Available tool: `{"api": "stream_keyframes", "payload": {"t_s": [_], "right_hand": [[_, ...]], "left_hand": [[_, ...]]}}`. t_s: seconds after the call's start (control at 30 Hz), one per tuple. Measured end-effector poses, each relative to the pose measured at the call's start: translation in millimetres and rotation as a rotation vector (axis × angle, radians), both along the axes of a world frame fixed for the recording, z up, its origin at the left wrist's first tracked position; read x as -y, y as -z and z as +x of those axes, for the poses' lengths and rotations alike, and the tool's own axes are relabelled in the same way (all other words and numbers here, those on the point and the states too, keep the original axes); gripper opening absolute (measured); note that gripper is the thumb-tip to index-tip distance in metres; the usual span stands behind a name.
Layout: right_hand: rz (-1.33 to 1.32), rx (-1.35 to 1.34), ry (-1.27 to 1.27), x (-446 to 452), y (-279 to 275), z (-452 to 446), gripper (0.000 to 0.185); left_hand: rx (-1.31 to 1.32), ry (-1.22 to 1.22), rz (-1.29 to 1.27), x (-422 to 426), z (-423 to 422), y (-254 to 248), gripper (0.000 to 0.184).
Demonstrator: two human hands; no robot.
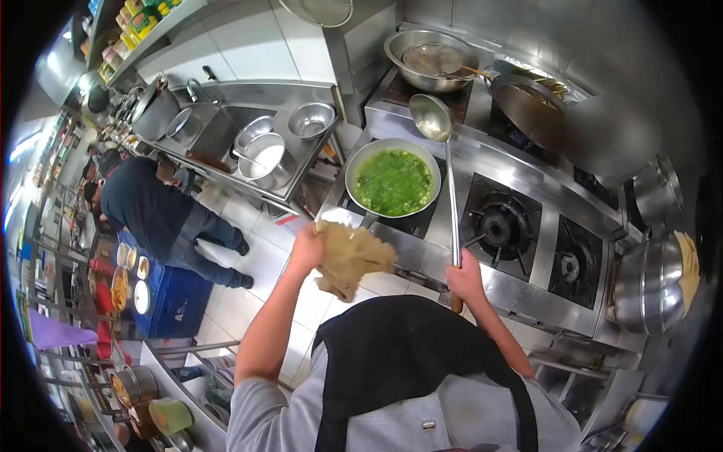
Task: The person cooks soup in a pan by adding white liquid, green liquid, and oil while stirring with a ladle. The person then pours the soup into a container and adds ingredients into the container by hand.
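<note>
My left hand (306,251) is closed on a crumpled tan cloth (350,256), which hangs in front of the stove's edge. Just beyond the cloth, a pan (351,169) of bright green chopped vegetables in liquid (397,183) sits on a burner. Its handle points toward me, and the cloth partly covers the handle's end. In my right hand (465,276) is the wooden-ended handle of a long metal ladle (450,197). The ladle's bowl is raised beyond the pan, to its upper right, apart from the vegetables.
Two burners (498,223) (571,265) lie to the right. A wide metal bowl (399,54) and a wok (520,102) stand at the back. A steel sink counter (218,143) holds pots and bowls at left. Another person (154,203) bends over farther left, beside a blue container (177,301).
</note>
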State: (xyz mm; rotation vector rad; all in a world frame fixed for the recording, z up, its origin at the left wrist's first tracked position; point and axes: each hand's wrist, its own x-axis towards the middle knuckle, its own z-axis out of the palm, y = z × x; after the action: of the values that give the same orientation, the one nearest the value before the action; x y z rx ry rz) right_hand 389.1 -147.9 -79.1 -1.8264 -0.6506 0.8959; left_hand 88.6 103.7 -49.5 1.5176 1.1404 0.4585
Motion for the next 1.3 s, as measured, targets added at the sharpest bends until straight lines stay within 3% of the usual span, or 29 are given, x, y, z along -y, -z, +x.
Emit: {"api": "stream_keyframes", "payload": {"t_s": [0.03,0.07,0.17,0.2,0.27,0.3,0.33,0.4,0.43,0.47,0.53,0.57,0.67,0.7,0.87,0.93,1.07,1.17,1.3], "right_hand": [[0.001,0.09,-0.01,1.5,9.4,2.7,0.014],[0.006,0.092,0.001,2.3,5.1,2.5,0.014],[-0.089,0.262,-0.078,7.9,-20.1,-1.2,0.016],[-0.125,0.273,-0.091,9.4,-27.7,-4.5,0.017],[-0.175,0.293,-0.112,12.6,-27.2,-6.2,0.018],[-0.193,0.32,-0.124,13.9,-18.7,-6.1,0.019],[-0.208,0.35,-0.137,16.1,-13.9,-6.0,0.02],[-0.196,0.354,-0.136,17.6,-18.2,-10.4,0.022],[-0.225,0.376,-0.126,19.2,-17.9,-13.3,0.022],[-0.255,0.394,-0.112,18.4,-18.6,-15.5,0.022],[-0.281,0.358,-0.094,16.2,-26.9,-20.9,0.023],[-0.278,0.373,-0.072,17.9,-24.5,-23.5,0.023],[-0.338,0.393,-0.051,20.7,-32.3,-33.3,0.022],[-0.346,0.429,-0.069,21.9,-31.0,-29.6,0.023],[-0.348,0.494,-0.069,25.0,-32.2,-36.4,0.026],[-0.345,0.469,-0.064,19.1,-39.8,-34.4,0.025],[-0.394,0.504,-0.074,11.4,-33.6,-31.3,0.024],[-0.425,0.688,-0.101,-4.8,-16.2,-3.6,0.024],[-0.431,0.744,-0.231,-36.5,0.1,31.0,0.026]], "left_hand": [[-0.452,0.113,0.26,-0.8,-3.7,10.1,0.04],[-0.448,0.122,0.269,8.6,-4.5,15.0,0.04],[-0.428,0.045,1.083,34.4,11.1,19.6,0.057],[-0.418,0.048,1.079,43.5,21.1,2.4,0.057],[-0.677,0.35,0.431,56.7,37.6,-31.0,0.062],[-0.734,0.506,0.357,48.1,36.2,-14.9,0.064],[-0.723,0.5,0.348,38.4,28.4,11.2,0.064],[-0.045,0.363,-0.699,14.3,12.1,52.6,0.06],[0.184,0.301,-1.029,16.0,3.8,54.8,0.056],[0.187,0.31,-1.026,22.7,0.8,55.5,0.056],[0.508,0.22,-1.214,30.5,0.1,52.6,0.052],[0.509,0.241,-1.311,27.3,4.7,62.2,0.05],[0.562,0.172,-1.268,41.3,5.8,97.9,0.045],[0.468,0.049,-1.147,56.5,13.0,55.8,0.039],[0.519,0.277,-1.156,31.0,9.8,83.0,0.049],[0.406,0.086,-1.047,51.9,2.6,59.7,0.049],[0.443,0.184,-1.191,28.1,3.3,62.6,0.05],[0.453,0.172,-1.16,24.1,-0.6,72.4,0.052],[0.393,0.208,-1.159,23.9,-3.7,53.5,0.051]]}}
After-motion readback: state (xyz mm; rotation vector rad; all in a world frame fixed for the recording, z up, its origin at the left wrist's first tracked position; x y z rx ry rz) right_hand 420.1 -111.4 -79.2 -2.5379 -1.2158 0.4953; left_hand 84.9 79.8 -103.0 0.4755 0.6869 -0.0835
